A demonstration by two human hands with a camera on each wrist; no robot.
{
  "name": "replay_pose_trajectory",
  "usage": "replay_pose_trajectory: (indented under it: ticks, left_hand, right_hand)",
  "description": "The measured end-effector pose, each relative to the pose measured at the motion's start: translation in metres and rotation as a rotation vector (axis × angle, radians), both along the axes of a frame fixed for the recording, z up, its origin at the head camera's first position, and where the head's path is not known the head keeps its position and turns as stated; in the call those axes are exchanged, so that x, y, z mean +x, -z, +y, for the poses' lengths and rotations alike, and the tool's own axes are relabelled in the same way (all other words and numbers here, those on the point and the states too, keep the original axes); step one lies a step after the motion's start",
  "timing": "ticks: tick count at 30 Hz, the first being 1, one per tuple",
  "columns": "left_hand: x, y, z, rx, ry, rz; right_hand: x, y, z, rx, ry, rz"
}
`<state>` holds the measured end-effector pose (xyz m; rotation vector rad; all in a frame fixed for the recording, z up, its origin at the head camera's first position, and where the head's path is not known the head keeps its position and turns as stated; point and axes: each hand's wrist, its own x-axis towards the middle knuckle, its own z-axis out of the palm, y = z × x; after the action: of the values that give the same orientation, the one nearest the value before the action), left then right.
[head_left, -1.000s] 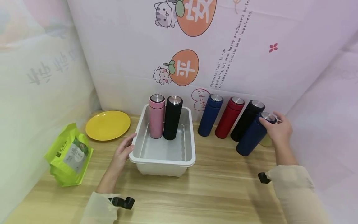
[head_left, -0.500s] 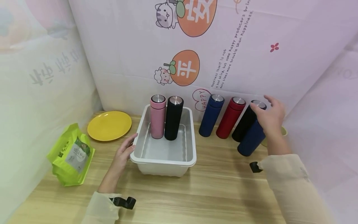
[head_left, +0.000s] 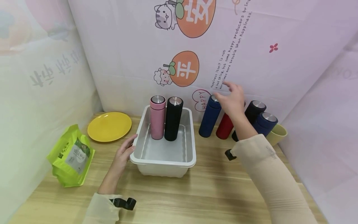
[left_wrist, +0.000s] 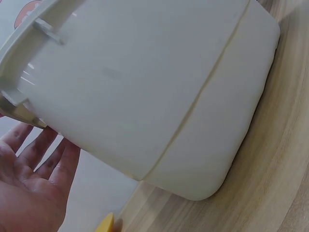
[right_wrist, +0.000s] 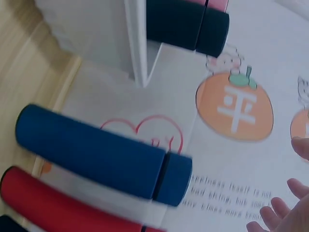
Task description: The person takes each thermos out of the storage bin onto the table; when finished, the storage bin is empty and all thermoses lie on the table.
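Right hand (head_left: 233, 100) shifted near the leftmost blue bottle (head_left: 209, 119), fingers and thumb apart, left hand (head_left: 123, 152) touching tub (head_left: 163, 170), fingers extended

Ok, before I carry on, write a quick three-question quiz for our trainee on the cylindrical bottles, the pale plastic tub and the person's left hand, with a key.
1. How many cylindrical bottles stand inside the pale rectangular plastic tub?
2. True or false: the person's left hand is holding a bottle.
3. Which bottle outside the tub stands closest to it? A, the red cylindrical bottle; B, the blue cylindrical bottle; C, the outer black bottle.

Key:
1. Two: a pink cylindrical bottle and a black cylindrical bottle.
2. False; it touches the tub near the rim.
3. B.
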<state>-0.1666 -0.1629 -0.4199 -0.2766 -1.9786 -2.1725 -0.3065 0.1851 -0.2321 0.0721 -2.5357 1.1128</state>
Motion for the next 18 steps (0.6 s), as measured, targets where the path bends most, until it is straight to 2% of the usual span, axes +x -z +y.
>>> replay_pose_trajectory:
  ticks: [6,11,18]
  left_hand:
    - [0.0,0.002,-0.001,0.002,0.008,0.002]
    - [-0.001,0.002,-0.002,0.01,0.01,0.005]
    - [-0.001,0.002,0.001,0.02,0.006,0.018]
  right_hand:
    - [-0.01,0.004,-0.036,-0.007,-0.071,0.016]
    - [-0.012,0.011,-0.061,-0.038,-0.111,0.009]
    - [-0.016,0.027,-0.085,-0.08,-0.138,-0.064]
